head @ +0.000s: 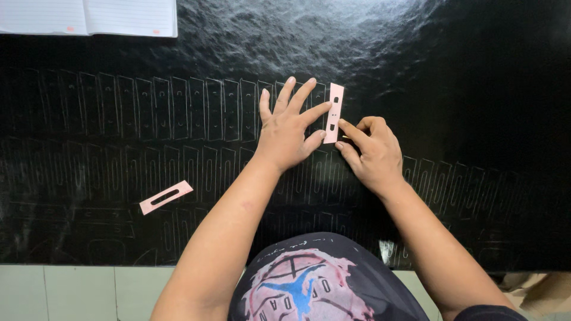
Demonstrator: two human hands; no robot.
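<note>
A large black sheet [416, 71] covers the work surface, its face scored with rows of faint traced outlines [178, 110], each a narrow upright slotted rectangle. An open lined notebook [89, 16] lies at the far left corner, well apart from the work.

A person leans over the near edge, both bare forearms reaching forward. The left hand [287, 131] lies flat and open, fingers spread, pressing down on the sheet with the index fingertip and thumb touching the left edge of a small pink slotted template [333, 113]. The right hand [372, 151] is loosely curled just beside the template's lower right, forefinger and thumb pinched together at its edge; something thin may be held there, but it is too small to tell.

The template stands nearly upright, its long axis running away from the person with a slight lean to the right at the top. It lies between the two hands, to the right of the left hand's fingertips and up and to the left of the right hand's knuckles; both touch or nearly touch it.

A second pink template [166, 197] with one long slot lies tilted at lower left, well apart from either hand.
</note>
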